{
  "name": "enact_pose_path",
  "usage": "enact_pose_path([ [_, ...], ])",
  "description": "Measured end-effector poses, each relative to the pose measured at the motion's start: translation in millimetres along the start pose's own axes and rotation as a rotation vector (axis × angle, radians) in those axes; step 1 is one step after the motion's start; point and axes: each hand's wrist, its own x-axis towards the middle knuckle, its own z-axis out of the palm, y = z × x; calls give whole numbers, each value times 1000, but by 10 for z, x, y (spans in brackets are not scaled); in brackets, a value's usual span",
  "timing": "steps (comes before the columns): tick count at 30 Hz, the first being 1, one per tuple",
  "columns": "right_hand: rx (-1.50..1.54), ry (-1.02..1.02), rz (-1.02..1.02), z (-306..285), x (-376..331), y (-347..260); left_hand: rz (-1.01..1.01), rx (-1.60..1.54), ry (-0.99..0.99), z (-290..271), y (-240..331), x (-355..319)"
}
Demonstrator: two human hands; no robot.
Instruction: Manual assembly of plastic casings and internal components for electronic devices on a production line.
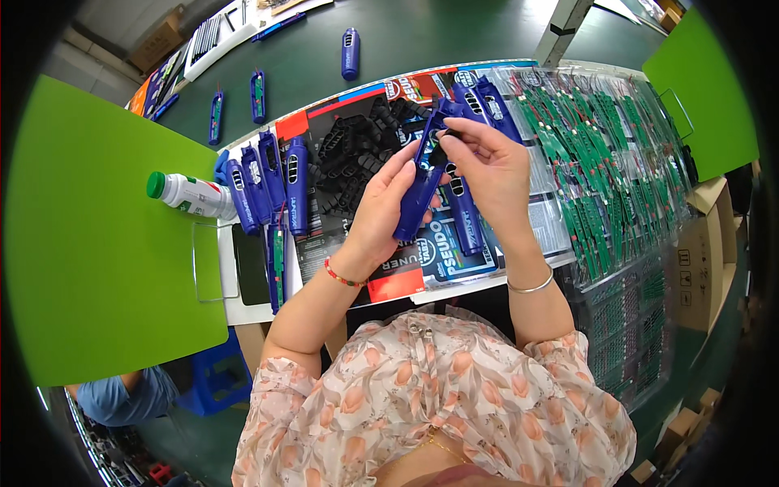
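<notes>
blue plastic housing (pixel 419 188) is up off the desk (pixel 389 286), long axis running steeply from lower left to upper right. left hand (pixel 381 213) is wrapped around its lower half; right hand (pixel 487 166), nearer the top end, pinches a small black part (pixel 439 152) against it.

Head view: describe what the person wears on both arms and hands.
Both hands are bare, with no gloves. The left hand has a thin beaded bracelet, red with some green and yellow, at the wrist. The right hand has a plain silver bangle at the wrist. Short sleeves of a cream blouse with peach flowers end above the elbows.
</notes>
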Motion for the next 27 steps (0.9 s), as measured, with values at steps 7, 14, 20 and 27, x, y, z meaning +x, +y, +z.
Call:
enact_pose_path([
  [7, -275, 43, -170, -34, -116, 150, 47, -15, -19, 36, -179, -53],
  [14, -544, 86, -278, -82, -187, 113, 18, 24, 1, 26, -281, -102],
  [20, -736, -17, -313, -179, -172, 143, -1, 0, -21, -22, -392, -68],
  [27, -1146, 233, -243, -1164, 468, 216, 21, -16, -110, -97, -368, -29],
])
